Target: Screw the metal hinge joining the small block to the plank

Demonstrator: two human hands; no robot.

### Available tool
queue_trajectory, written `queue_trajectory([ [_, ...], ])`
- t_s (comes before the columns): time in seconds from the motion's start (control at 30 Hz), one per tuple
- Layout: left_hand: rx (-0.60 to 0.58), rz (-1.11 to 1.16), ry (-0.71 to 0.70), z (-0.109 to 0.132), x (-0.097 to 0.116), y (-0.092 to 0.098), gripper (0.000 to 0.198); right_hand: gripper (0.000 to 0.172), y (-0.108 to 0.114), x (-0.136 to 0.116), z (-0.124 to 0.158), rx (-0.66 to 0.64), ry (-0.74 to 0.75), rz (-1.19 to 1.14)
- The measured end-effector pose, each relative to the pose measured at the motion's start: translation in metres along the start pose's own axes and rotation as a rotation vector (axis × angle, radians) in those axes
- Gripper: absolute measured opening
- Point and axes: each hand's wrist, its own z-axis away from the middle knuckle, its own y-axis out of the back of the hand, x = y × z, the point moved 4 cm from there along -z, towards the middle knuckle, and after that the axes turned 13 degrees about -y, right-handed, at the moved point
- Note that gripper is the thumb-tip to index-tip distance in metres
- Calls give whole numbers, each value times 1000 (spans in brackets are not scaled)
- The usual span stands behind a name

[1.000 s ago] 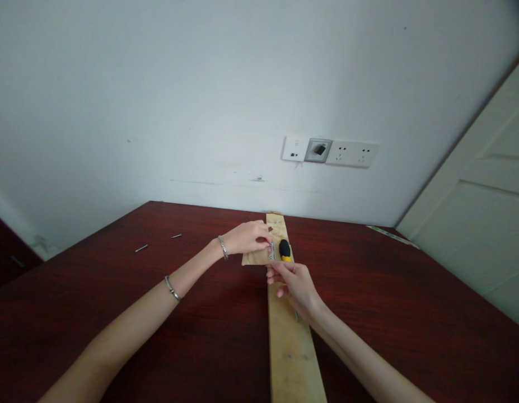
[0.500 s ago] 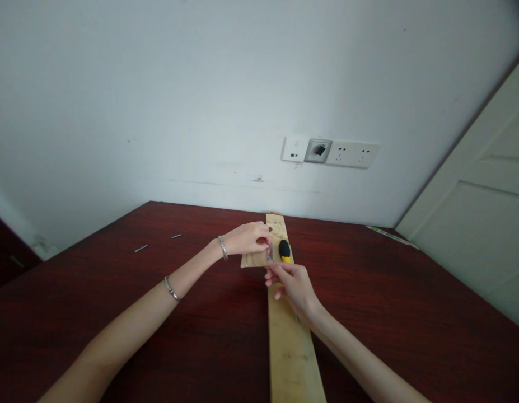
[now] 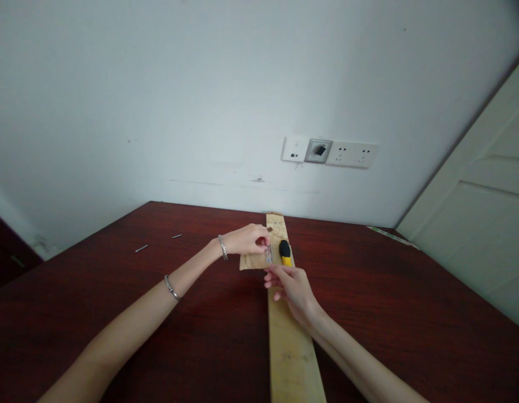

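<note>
My left hand (image 3: 251, 239) is closed in a pinch at the upper end of a small shiny, silvery strip (image 3: 269, 256). That strip lies on a flat light-brown piece (image 3: 251, 261), which juts out leftward over a long pale wooden plank (image 3: 293, 352). My right hand (image 3: 291, 284) pinches at the strip's lower end and the near edge of the light-brown piece, its other fingers curled below. Fingertips hide part of the strip, so its exact kind is unclear. Just right of it, a black-and-yellow tool handle (image 3: 285, 252) rests over the plank; its lower end is hidden.
Two metal nails or screws, one nearer (image 3: 141, 248) and one farther (image 3: 176, 236), lie on the dark red tabletop (image 3: 192, 336). Behind stands a white wall with sockets (image 3: 352, 154). A thin pale strip (image 3: 392, 237) lies at the back right, near a white door (image 3: 490, 224).
Both hands stay nearly in place. The light-brown piece and strip have tilted or shifted very slightly toward me, and my left fingertips have moved a little left.
</note>
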Motion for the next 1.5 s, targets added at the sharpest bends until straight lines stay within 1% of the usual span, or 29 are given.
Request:
queue_trajectory([
  [0.17,-15,13,19,1,0,0,9,22,-1,-1,2,24,-4,12],
  [0.53,-20,52,66,2,2,5,10,21,-1,-1,1,29,6,40],
  [0.73,3,52,49,3,4,8,9,21,-1,-1,1,28,2,28],
  [0.9,2,76,56,3,3,6,8,19,-1,-1,1,27,-4,36],
  [1.1,2,27,44,3,2,2,10,23,0,-3,1,42,25,40],
  [1.23,29,19,28,3,1,1,17,24,1,-2,-1,38,39,32],
  [1.37,33,-17,-33,2,2,0,12,24,2,-2,-2,29,57,26],
  [1.5,48,-44,-51,1,3,-1,11,23,2,-3,-1,34,58,22],
])
